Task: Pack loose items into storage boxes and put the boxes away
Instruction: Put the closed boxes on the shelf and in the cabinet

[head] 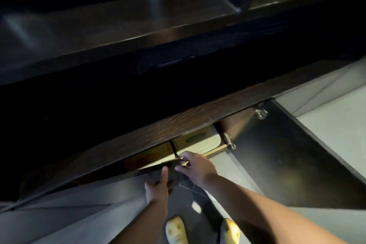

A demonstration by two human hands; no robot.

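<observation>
Two yellow-brown cardboard boxes sit side by side inside a low cabinet under a dark wooden counter, the left box and the right box. My right hand pinches a thin tan cardboard edge at the cabinet's front, just below the divider between the boxes. My left hand is right beside it, one finger pointing up at the same edge and the others curled over something dark. What the left hand holds is hidden in shadow.
The cabinet's right door stands open, dark with metal hinges. Its left door swings open as a grey panel. The counter top runs above. My yellow shoes stand on the dark tiled floor.
</observation>
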